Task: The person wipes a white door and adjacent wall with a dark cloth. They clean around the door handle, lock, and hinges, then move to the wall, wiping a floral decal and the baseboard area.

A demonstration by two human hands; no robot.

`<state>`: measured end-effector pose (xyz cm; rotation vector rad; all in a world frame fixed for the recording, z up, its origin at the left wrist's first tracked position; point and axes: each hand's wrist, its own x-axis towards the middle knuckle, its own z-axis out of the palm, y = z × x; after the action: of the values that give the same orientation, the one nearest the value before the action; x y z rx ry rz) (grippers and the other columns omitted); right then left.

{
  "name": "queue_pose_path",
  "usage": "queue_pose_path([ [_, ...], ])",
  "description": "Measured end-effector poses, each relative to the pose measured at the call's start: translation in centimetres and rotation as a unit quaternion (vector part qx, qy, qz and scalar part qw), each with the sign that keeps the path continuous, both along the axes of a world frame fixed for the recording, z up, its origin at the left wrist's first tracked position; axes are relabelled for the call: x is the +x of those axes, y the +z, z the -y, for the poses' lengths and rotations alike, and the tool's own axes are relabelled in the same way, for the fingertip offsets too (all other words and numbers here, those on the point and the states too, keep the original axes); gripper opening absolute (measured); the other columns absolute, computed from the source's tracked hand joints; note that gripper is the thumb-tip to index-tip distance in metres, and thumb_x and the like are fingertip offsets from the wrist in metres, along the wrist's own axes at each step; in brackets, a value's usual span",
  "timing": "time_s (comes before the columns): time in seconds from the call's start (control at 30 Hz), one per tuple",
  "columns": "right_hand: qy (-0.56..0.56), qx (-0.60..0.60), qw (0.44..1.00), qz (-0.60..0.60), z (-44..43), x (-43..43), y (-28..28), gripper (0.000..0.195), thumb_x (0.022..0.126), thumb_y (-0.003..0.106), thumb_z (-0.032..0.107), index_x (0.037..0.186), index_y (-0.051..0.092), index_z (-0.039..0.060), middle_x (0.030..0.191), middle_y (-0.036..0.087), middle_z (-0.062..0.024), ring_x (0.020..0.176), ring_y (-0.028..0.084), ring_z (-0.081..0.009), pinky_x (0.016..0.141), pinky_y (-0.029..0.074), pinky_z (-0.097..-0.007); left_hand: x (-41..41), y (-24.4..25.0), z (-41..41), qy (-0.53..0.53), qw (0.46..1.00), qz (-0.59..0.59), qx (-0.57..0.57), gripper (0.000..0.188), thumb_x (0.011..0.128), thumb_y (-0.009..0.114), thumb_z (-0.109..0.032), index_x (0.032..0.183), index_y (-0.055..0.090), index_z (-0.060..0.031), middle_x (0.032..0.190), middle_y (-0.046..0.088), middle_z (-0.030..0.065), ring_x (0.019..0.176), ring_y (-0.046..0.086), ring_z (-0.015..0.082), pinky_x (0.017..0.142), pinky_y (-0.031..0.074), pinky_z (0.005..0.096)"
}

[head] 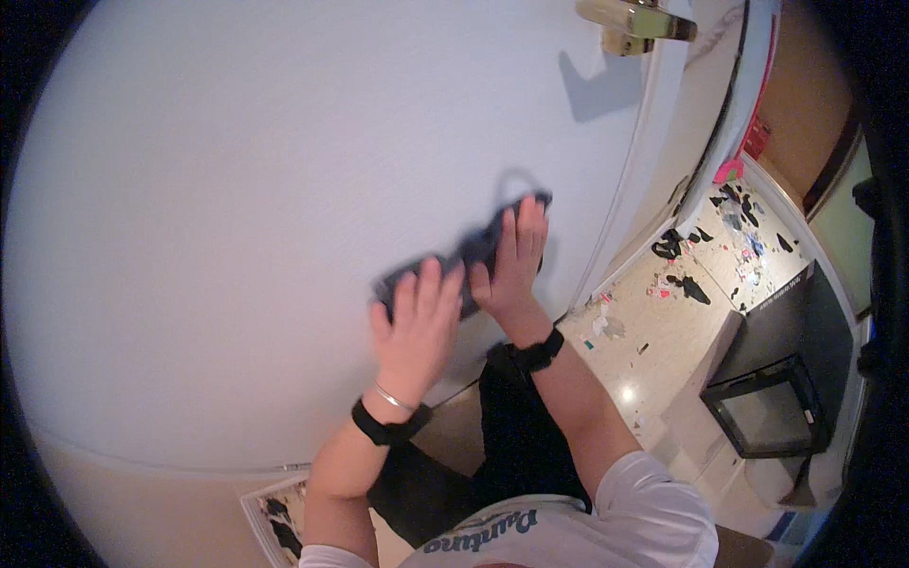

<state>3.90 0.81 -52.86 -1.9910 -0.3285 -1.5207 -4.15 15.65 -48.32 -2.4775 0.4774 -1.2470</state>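
Observation:
A dark, bunched cloth [472, 250] lies against the broad white face of a door [248, 213]. My left hand [420, 319] presses the cloth's left part to the door, palm down with the fingers stretched out. On the cloth's upper right part rests my right hand [518, 263], its fingers extended towards the top edge. Both hands partly cover the cloth, so its full shape is hidden. A faint loop-shaped shadow shows on the door just above it.
A brass-coloured lever handle [632, 27] juts from the door's upper right. Black scraps [687, 287] and small coloured bits litter the pale floor [611, 369]. At right stands a black-framed open box [767, 415] near a dark panel [774, 334]. A pink object [728, 171] lies farther up.

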Motion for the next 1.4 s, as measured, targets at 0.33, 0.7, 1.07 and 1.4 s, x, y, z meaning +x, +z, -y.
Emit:
queue_pose_path([
  [0.33,0.033,0.101,0.983,-0.153,3.8,-0.7,-8.2,0.083,0.086,0.054,0.038,0.147,0.018,-0.0054,0.154,0.008,-0.0335,0.139,0.01,-0.0553,0.11,0.008,-0.0666,0.7,-4.3,4.4,-0.048,0.985,-0.154,0.057,0.051,0.085,0.062,-0.035,0.134,0.053,-0.0252,0.147,0.041,0.0037,0.126,0.042,0.023,0.103,0.026,0.0466],
  [0.7,-0.012,0.022,0.999,0.048,9.9,4.6,13.3,0.079,0.08,0.064,0.038,0.143,0.035,0.0006,0.15,0.027,-0.0268,0.139,0.022,-0.0481,0.109,0.016,-0.0621,5.9,10.9,12.6,-0.005,0.998,0.031,-0.055,0.052,0.089,0.056,-0.034,0.138,0.049,-0.0208,0.154,0.029,0.0152,0.141,0.025,0.0362,0.113,0.007,0.0537],
  [1.07,-0.045,0.194,0.957,-0.21,10.5,1.5,-11.2,0.079,0.076,0.057,0.022,0.142,0.024,-0.0061,0.153,0.012,-0.0327,0.141,0.013,-0.0526,0.108,0.009,-0.0679,5.1,-6.1,12.6,-0.084,0.953,-0.201,0.21,0.054,0.089,0.056,-0.029,0.141,0.046,-0.0171,0.151,0.037,0.0037,0.134,0.037,0.0192,0.105,0.03,0.0387],
  [1.4,0.013,0.092,0.992,-0.082,13.7,5.1,3.1,0.069,0.08,0.063,0.028,0.142,0.04,0.0068,0.153,0.022,-0.0261,0.138,0.02,-0.0508,0.111,0.019,-0.0601,6.4,2.4,15.8,-0.029,0.995,-0.091,0.025,0.06,0.088,0.06,-0.033,0.141,0.043,-0.0088,0.154,0.027,0.0198,0.142,0.024,0.0374,0.113,0.014,0.051],
])
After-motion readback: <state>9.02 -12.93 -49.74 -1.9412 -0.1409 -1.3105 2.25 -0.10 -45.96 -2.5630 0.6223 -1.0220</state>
